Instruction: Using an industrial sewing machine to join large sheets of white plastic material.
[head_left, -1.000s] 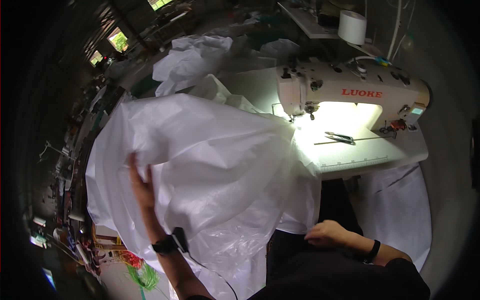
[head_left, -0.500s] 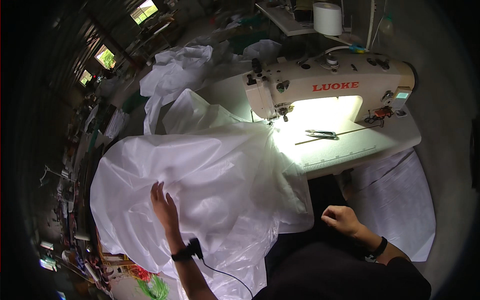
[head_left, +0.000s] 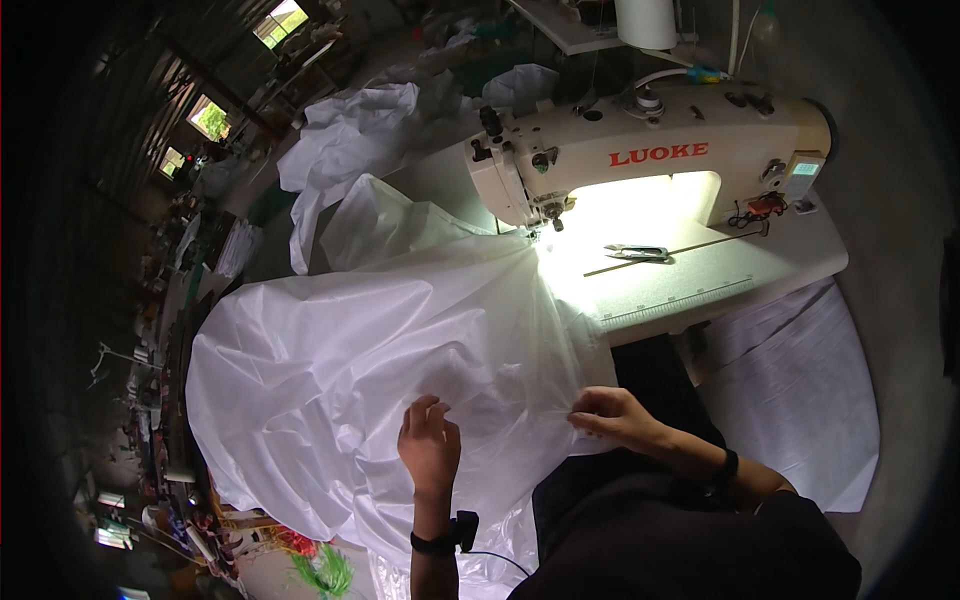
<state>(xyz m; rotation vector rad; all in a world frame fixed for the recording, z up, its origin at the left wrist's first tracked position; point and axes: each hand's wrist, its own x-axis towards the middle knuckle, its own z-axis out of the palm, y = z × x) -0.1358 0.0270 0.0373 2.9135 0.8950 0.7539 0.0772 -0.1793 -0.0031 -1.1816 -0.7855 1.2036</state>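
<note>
A large, thin white plastic sheet (head_left: 330,340) lies in loose folds from the sewing machine (head_left: 650,150) down toward my lap. Its gathered upper end runs under the lit needle area. My right hand (head_left: 617,417) pinches the sheet's right-hand edge, which is drawn into creases at the fingertips. Over the middle of the sheet is my left hand (head_left: 430,447), its fingers loosely bent and the thumb apart, with nothing visible in them. A pair of thread snips (head_left: 637,253) rests on the machine bed, right of the needle.
A thin rod (head_left: 680,250) lies on the machine bed (head_left: 700,290) beside the snips. White sheeting (head_left: 800,390) hangs at the lower right, and more is bunched (head_left: 350,135) behind the machine. A thread cone (head_left: 646,22) stands at the back. Green strands (head_left: 325,572) lie at the lower left.
My left hand has moved right and down across the sheet. My right hand has moved left and up from above my lap and taken hold of the sheet's edge.
</note>
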